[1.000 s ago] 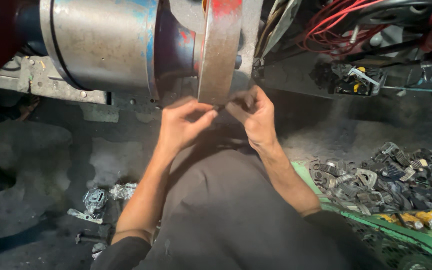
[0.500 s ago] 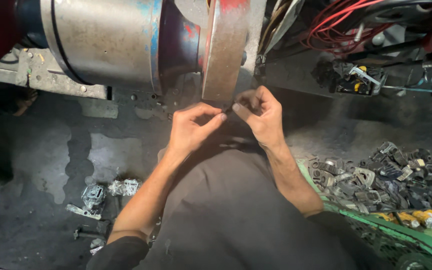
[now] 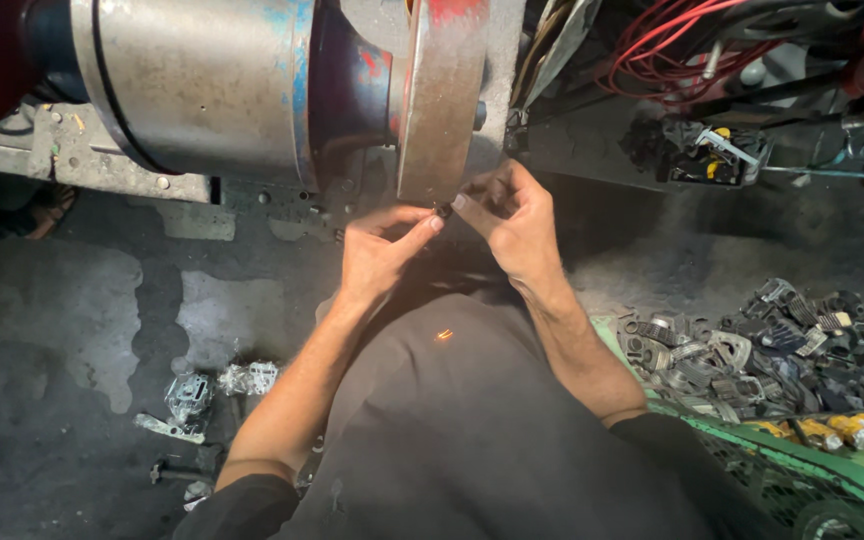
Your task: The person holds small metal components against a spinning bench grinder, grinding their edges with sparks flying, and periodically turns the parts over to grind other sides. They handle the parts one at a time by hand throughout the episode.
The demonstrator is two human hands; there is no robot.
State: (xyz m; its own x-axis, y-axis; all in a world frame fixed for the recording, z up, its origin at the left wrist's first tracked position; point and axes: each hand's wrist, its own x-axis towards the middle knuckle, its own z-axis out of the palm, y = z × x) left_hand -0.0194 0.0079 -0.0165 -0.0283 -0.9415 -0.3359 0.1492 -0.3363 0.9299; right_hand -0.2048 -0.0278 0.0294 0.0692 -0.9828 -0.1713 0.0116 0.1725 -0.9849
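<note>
**Part pressed to the wheel, hands drawn closer**

While the motor [image 3: 192,90] is sitting at far left, the left hand [image 3: 377,255] is pinching a small dark part [image 3: 443,210] with the right hand [image 3: 512,215]. Both are holding it at the wheel [image 3: 439,95] edge, nearer than a second ago; contact is probably being made. Metal pieces [image 3: 752,345] are lying at right.

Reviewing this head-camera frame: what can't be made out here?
- Small dark piece: pinched between left hand and right hand, too small to identify.
- Grinding wheel: top cut off by the frame edge.
- Pile of metal parts: too dim and jumbled to identify.
</note>
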